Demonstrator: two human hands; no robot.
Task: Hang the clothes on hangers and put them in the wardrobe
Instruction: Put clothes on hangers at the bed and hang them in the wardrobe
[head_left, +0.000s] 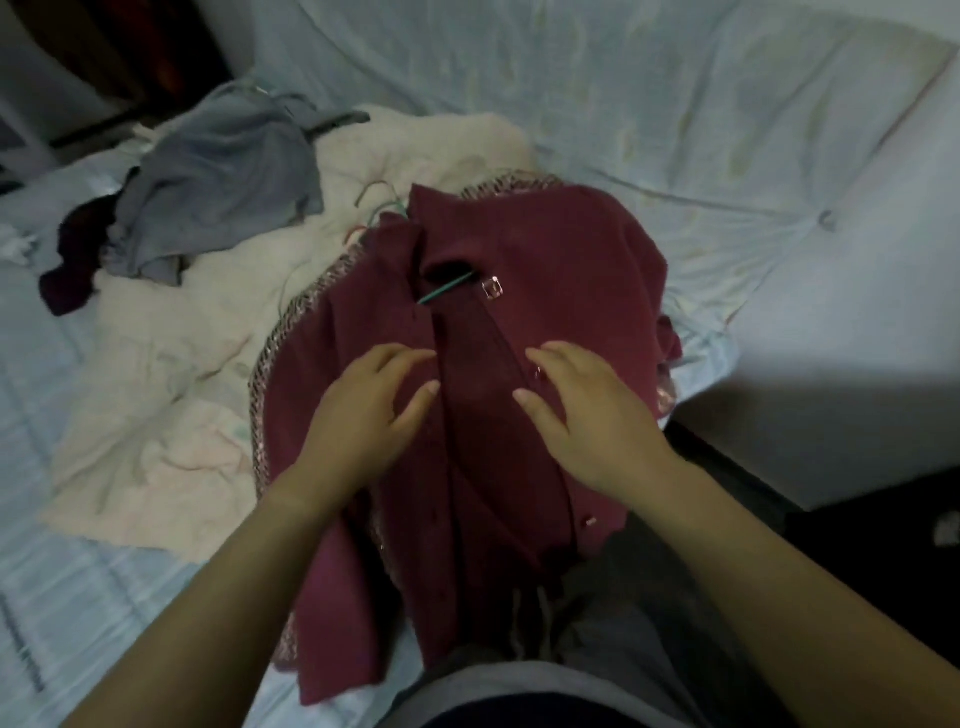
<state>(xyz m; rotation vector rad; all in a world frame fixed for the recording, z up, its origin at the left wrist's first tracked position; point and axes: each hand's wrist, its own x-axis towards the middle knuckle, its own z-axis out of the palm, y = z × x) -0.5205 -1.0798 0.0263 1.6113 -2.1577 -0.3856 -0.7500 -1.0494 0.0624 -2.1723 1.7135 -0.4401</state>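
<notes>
Maroon shirt, green hanger at its collar, is straightened by left hand and right hand, fingers spread; buttoning seems next.

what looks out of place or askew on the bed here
The maroon shirt gapes at the neck, where the green hanger shows through. Behind it, to the left, a grey garment lies crumpled on the cream blanket.
</notes>
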